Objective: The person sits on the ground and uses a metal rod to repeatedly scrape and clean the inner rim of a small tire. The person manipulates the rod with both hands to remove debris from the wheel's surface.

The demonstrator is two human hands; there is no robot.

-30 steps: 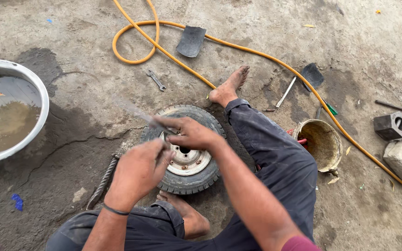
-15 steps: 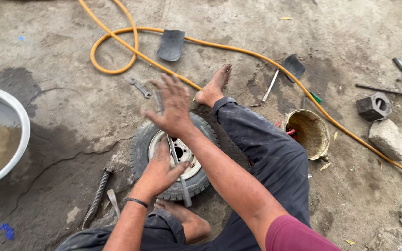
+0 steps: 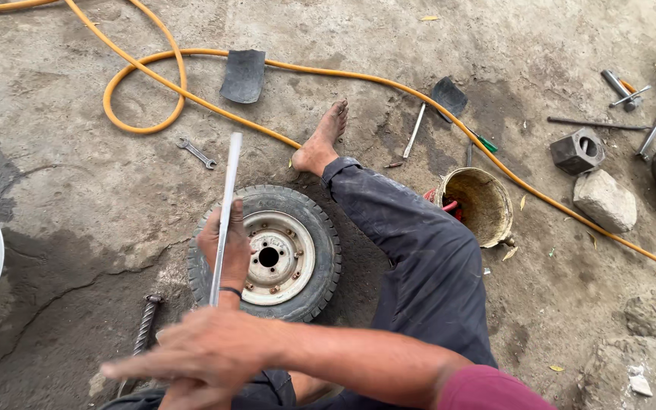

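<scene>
A small wheel (image 3: pixel 267 254), black tyre around a pale rusty rim with a ring of bolts, is lying flat on the dirt ground (image 3: pixel 77 190) between the person's legs. The left hand (image 3: pixel 225 247) is gripping a long flat metal bar (image 3: pixel 225 209), holding it up over the tyre's left side so that it is covering part of the tread. The right hand (image 3: pixel 199 357) is reaching across in the foreground with fingers spread wide, holding nothing and hiding the near edge of the wheel. A ribbed steel rod (image 3: pixel 144 326) is lying just left of the tyre, a spanner (image 3: pixel 196 152) farther up. An orange hose (image 3: pixel 191 91) is looping beyond the bare foot (image 3: pixel 323 140). A muddy bucket (image 3: pixel 478 205) is sitting right of the knee, a stone (image 3: pixel 605 200) and metal block (image 3: pixel 577 151) farther right.
</scene>
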